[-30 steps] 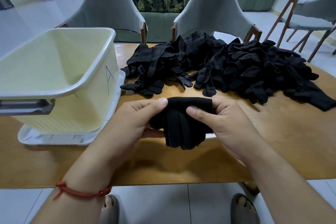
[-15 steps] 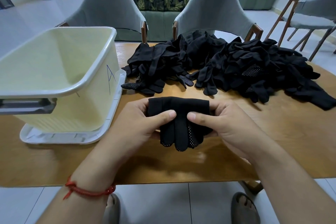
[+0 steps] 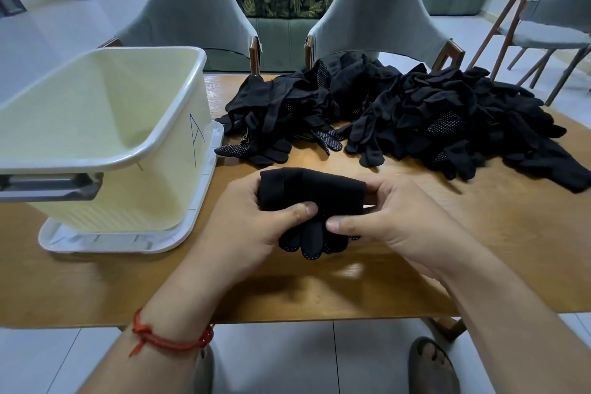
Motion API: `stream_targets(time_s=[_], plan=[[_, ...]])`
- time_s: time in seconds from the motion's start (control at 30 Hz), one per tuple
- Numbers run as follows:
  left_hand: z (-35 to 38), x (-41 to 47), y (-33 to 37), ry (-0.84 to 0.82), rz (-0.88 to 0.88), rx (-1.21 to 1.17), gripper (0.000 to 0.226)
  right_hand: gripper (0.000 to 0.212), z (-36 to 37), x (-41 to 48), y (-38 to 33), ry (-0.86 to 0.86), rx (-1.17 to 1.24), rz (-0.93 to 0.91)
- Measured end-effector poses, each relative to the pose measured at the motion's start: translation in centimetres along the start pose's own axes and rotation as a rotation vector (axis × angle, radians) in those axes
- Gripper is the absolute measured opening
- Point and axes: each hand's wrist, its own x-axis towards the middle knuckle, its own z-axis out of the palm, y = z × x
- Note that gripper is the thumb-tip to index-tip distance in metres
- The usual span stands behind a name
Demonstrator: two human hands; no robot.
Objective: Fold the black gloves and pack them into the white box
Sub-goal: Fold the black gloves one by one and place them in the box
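A folded pair of black gloves [image 3: 315, 193] is held just above the wooden table [image 3: 479, 249], with its dotted fingertips hanging toward me. My left hand [image 3: 248, 227] grips its left side, thumb pressed on top. My right hand [image 3: 396, 221] grips the right side, thumb on the front and fingers behind. The white box [image 3: 105, 150], marked with a blue "A", stands tilted at the left, and what I see of its inside holds nothing. A big heap of loose black gloves [image 3: 415, 118] lies across the far half of the table.
The box rests on its white lid [image 3: 128, 238], which lies flat on the table. Two grey chairs [image 3: 374, 16] stand behind the table and another [image 3: 543, 19] at the far right. The table's near edge is just under my wrists.
The folded cuff part of the gloves has been turned further over toward the far side, the hanging fingertips look shorter, and both thumbs have slid lower on the bundle.
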Motion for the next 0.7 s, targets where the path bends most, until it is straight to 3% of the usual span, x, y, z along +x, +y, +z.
stream_targets(time_s=[0.3, 0.43, 0.5, 0.6, 0.7], plan=[[0.3, -0.1, 0.0, -0.016, 0.047, -0.005, 0.026, 0.045, 0.4, 0.4, 0.3, -0.023, -0.036, -0.024], [0.0, 0.0, -0.1, 0.010, 0.056, 0.001, 0.026, 0.056, -0.5, 0.1, 0.0, -0.154, -0.033, -0.022], [-0.2, 0.2, -0.3, 0.003, 0.053, 0.005, 0.028, 0.050, -0.6, 0.0, -0.1, -0.183, 0.024, -0.040], [-0.5, 0.1, 0.1, -0.055, 0.007, -0.034, 0.030, 0.034, -0.3, 0.1, -0.4, -0.087, 0.113, -0.044], [-0.9, -0.3, 0.7, -0.124, -0.061, -0.124, 0.028, 0.033, -0.3, 0.3, -0.3, -0.039, 0.126, -0.038]])
